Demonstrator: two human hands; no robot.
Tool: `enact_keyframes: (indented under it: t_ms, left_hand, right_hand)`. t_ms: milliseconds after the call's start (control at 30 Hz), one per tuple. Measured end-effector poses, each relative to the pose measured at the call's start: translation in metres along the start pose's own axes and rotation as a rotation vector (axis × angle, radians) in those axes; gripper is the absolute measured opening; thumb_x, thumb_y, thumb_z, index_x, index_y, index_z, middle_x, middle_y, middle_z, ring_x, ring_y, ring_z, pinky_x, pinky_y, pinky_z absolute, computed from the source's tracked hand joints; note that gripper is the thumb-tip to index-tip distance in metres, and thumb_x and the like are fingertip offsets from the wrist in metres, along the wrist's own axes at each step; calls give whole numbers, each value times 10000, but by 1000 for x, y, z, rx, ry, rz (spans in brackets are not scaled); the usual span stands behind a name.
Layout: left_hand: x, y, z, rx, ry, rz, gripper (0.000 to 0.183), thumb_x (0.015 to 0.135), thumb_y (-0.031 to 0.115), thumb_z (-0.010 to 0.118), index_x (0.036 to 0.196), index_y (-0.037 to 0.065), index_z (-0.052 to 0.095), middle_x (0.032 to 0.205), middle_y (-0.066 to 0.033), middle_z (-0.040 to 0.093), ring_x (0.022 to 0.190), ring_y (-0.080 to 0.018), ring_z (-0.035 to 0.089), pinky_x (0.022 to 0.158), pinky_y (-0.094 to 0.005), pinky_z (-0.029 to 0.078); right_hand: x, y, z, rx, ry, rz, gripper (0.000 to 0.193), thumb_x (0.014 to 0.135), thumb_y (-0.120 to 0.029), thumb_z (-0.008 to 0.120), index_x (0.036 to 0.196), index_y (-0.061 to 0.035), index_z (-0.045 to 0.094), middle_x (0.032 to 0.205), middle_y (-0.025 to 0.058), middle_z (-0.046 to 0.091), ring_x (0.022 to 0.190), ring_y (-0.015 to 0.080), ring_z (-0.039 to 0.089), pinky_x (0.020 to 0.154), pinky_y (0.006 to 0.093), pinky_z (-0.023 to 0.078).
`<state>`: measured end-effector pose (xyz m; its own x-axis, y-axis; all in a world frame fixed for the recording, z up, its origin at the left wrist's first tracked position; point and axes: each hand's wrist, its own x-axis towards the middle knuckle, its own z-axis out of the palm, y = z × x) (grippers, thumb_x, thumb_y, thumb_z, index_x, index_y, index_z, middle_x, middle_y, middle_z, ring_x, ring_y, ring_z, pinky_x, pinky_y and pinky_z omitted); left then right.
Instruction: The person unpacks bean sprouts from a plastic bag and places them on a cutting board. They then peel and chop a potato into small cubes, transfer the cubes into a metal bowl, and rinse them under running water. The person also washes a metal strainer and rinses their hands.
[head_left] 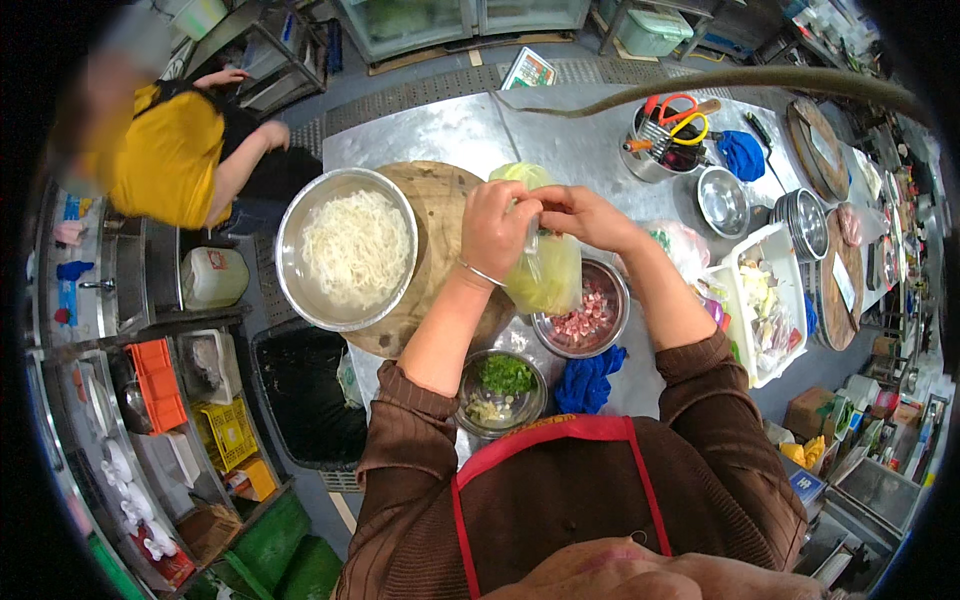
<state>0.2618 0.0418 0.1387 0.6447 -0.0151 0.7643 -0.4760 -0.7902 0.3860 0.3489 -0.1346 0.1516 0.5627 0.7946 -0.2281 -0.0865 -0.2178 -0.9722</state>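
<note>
A clear plastic bag of pale yellow-green food (548, 278) is between my two hands, over the round wooden board's right side. My left hand (497, 228) pinches the bag's gathered top, its fingers closed. My right hand (592, 216) meets it there, fingertips pressed on the same plastic. What exactly is in the bag I cannot make out. Below and right of it stands a metal bowl of chopped pinkish meat (583, 318). Nearer me is a bowl with chopped greens (507, 375) and a pale minced heap. To the left, a large metal bowl (287, 247) holds white shreds or noodles.
A blue cloth (590, 381) lies by the meat bowl. On the right are a white bin (793, 345) of scraps and a metal pot (648, 165) holding scissors and tools. A person in a yellow shirt (170, 155) stands at left. A black-lined bin (308, 400) sits beside the table.
</note>
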Motion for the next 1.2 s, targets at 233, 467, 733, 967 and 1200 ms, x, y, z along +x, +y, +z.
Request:
enact_keyframes:
  t_ms: [233,467,733,967,1200]
  left_hand:
    - [-20,-7,-6,-198,-102,-146,218,698,-2,700,879,117,671,960,-30,608,955,-267,589,805,-394,455]
    - [-53,-3,-12,-199,-230,-367,275,744,-26,674,996,82,655,1227,-111,581,1162,-354,534,999,-449,433]
    - [-98,46,-89,-295,-82,-708,271,844,25,655,1115,31,663,1326,-139,567,1239,-333,535,1055,-407,420]
    - [-161,42,-190,-15,115,-847,213,903,27,620,1110,6,664,1264,-140,599,1175,-268,570,1031,-377,437]
    - [-207,-40,-237,-447,609,-1421,765,909,83,686,1534,43,247,1412,-140,479,1311,-301,488,1053,-408,446]
  right_hand:
    - [6,1,-18,-447,152,-81,179,918,-160,688,1037,-29,711,865,76,699,808,235,673,727,340,547]
    - [0,25,13,-708,258,-438,278,841,-164,719,1109,-98,679,1134,164,629,1070,385,609,895,448,496]
    - [42,21,-60,-933,601,-343,430,699,141,552,1022,-86,722,1035,133,674,1022,336,637,904,395,507]
    - [101,-7,-160,-1499,429,-234,264,814,21,553,1026,-60,688,1019,155,634,1014,356,624,841,453,506]
    - [118,20,-110,-1655,459,-170,335,799,-129,666,1132,-101,677,1191,156,644,1116,365,615,991,513,462]
